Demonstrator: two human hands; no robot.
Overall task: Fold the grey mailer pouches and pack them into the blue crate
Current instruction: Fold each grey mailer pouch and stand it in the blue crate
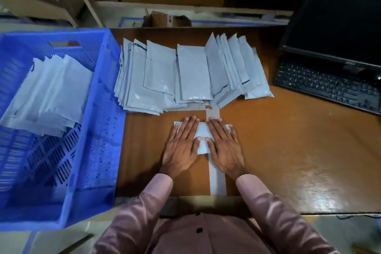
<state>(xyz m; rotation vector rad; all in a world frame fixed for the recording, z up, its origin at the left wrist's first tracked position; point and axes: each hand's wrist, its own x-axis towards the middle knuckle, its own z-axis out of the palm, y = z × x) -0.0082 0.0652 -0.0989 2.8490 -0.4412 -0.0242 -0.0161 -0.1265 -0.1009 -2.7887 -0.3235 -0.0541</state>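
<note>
Grey pouch point(202, 137) lies on the desk point(288, 150) beside the blue crate point(61, 202), pinned under both flat, straight-fingered hands, left hand point(181, 146) and right hand point(223, 146). Best press outward along the crease before lifting it.

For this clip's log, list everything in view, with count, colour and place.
Blue plastic crate: one, blue, left of the table.
Folded grey pouches in crate: several, grey, leaning inside.
Unfolded grey mailer pouches: many, grey, fanned across the table's far middle.
Grey pouch being pressed: one, grey, under both hands.
Brown wooden table: one, brown.
Grey tape strip: one, grey, on the table.
Black keyboard: one, black, right.
Black monitor: one, black, far right.
Left hand: flat on the pouch.
Right hand: flat on the pouch.
</note>
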